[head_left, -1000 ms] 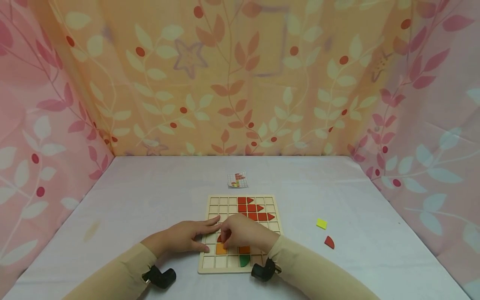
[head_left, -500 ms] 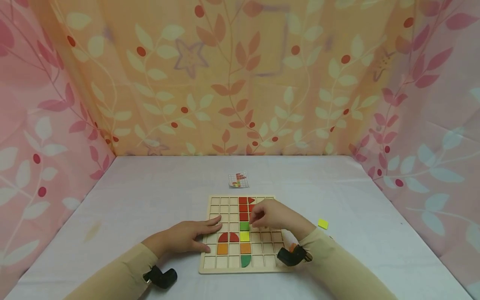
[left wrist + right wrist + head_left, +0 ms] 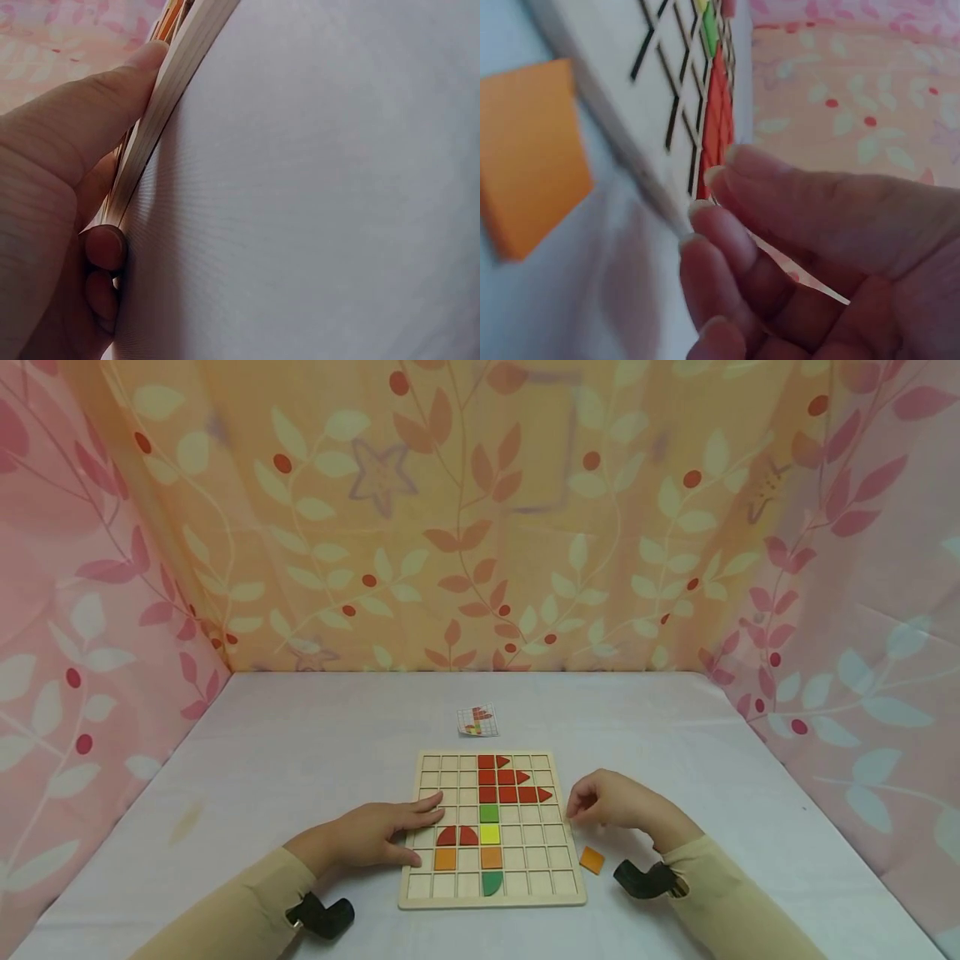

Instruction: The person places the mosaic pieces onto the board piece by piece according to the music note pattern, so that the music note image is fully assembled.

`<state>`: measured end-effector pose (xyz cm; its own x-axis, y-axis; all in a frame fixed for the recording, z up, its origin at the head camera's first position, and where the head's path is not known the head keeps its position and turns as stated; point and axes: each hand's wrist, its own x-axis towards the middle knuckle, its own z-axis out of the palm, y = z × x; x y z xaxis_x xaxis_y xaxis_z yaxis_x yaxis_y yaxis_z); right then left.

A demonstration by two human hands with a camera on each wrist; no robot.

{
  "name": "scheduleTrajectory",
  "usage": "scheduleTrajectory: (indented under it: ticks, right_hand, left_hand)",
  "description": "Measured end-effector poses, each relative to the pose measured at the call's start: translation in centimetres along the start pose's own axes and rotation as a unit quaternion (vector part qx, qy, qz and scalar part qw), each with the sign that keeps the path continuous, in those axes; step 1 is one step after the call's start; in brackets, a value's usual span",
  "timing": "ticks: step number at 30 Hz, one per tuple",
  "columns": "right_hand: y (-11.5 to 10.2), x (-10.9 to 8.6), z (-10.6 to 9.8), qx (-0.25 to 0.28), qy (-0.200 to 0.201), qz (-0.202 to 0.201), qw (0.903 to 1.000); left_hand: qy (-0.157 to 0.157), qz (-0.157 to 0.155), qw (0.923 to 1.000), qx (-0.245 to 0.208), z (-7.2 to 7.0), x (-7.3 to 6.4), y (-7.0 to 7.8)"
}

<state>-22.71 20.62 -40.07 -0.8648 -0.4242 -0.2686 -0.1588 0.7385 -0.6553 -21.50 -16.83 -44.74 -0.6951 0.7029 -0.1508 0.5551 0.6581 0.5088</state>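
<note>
A wooden grid board [image 3: 536, 887] lies flat on the table, with coloured tiles set in its squares. My left hand [image 3: 367, 833] rests on the board's left edge, fingers straight and thumb spread; in the left wrist view the thumb [image 3: 112, 105] lies along the top of the rim. My right hand [image 3: 618, 806] hovers just right of the board, fingers loosely curled. In the right wrist view its thumb and fingertips have nothing visible between them. A loose orange square tile [image 3: 592, 860] lies on the table between the board and the right wrist.
A small printed card [image 3: 477, 720] with a coloured pattern lies behind the board. The board bears red squares and arrow-like points, two red quarter-circles [image 3: 457, 836], and green, yellow and orange tiles. Patterned cloth [image 3: 480, 527] walls the white table [image 3: 262, 735] at the back and sides.
My right hand has moved right, off the board, uncovering red quarter-circles and the loose orange tile. The loose yellow tile and red quarter-circle at the right are now hidden. My left hand stays put.
</note>
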Motion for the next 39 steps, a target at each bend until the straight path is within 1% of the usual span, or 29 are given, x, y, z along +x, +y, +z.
scheduleTrajectory:
  ticks: [3,7,11,13,17,20,25,28,33,36,39]
  right_hand:
    - [0.6,-0.6,0.2,-0.009,-0.017,0.010,0.9998]
    - [1.3,-1.1,0.6,-0.013,-0.030,0.019,0.9993]
    - [1.6,-1.5,0.7,-0.004,-0.043,0.006,0.9990]
    - [1.7,-1.5,0.8,-0.012,-0.048,-0.008,0.9987]
    - [1.5,-1.6,0.9,-0.047,-0.053,-0.029,0.9970]
    - [1.4,-1.7,1.1,-0.065,-0.053,-0.032,0.9960]
    - [1.1,-1.8,1.3,-0.071,-0.047,-0.023,0.9961]
    - [0.8,-1.9,1.5,-0.079,-0.046,-0.027,0.9955]
    - [0.6,-1.8,1.3,-0.088,-0.058,-0.030,0.9940]
    - [0.1,-1.6,0.8,-0.076,-0.063,-0.026,0.9948]
    - [-0.6,-1.2,0.3,-0.066,-0.052,-0.031,0.9960]
  left_hand:
    - [0.000,0.002,1.0000,0.003,0.0,0.0,0.0]
    - [0.000,0.003,1.0000,-0.001,0.0,0.0,0.0]
    - [0.000,0.001,1.0000,-0.002,0.0,0.0,-0.1]
    - [0.001,0.001,1.0000,0.000,0.1,0.0,-0.1]
    - [0.000,-0.002,1.0000,-0.004,0.0,0.0,-0.1]
    - [0.000,-0.004,1.0000,-0.007,0.0,0.0,-0.1]
    - [-0.002,0.001,1.0000,-0.008,0.0,-0.1,0.0]
    - [-0.002,0.002,1.0000,-0.007,0.0,-0.2,0.0]
    - [-0.002,-0.002,0.9999,-0.011,-0.1,-0.1,0.1]
    - [-0.002,-0.002,1.0000,-0.007,0.0,-0.1,0.0]
    - [-0.002,-0.002,1.0000,-0.004,0.1,0.0,0.0]
